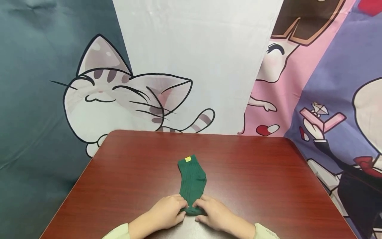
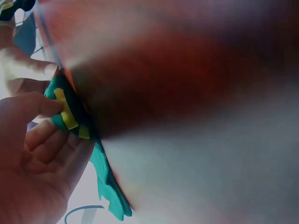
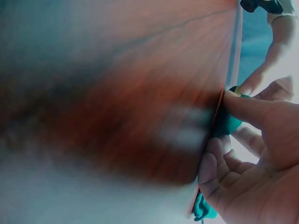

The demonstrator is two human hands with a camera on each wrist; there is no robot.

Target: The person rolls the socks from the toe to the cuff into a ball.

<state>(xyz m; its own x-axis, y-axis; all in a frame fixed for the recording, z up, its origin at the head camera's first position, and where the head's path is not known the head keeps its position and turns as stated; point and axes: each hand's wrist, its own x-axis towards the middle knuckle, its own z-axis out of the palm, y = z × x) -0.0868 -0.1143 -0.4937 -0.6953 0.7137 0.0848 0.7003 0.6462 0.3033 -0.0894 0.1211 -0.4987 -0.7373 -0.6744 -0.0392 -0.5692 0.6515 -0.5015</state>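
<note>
A green ribbed sock (image 1: 192, 179) lies lengthwise on the table, its cuff pointing away from me with a small yellow label (image 1: 188, 159) on it. The near end of the sock is folded up into a thick edge. My left hand (image 1: 169, 210) pinches the left side of this fold between thumb and fingers. At the right side, my right hand (image 1: 217, 212) pinches it likewise. Seen from the left wrist, a yellow strip (image 2: 67, 109) shows on the green fabric beside the left thumb. The fingertips partly hide the fold.
The reddish-brown table (image 1: 253, 172) has rounded far corners. Behind it hangs a cloth backdrop (image 1: 203, 49) printed with a cartoon cat and figures. Light green sleeves (image 1: 119, 231) cover both forearms near the table's front.
</note>
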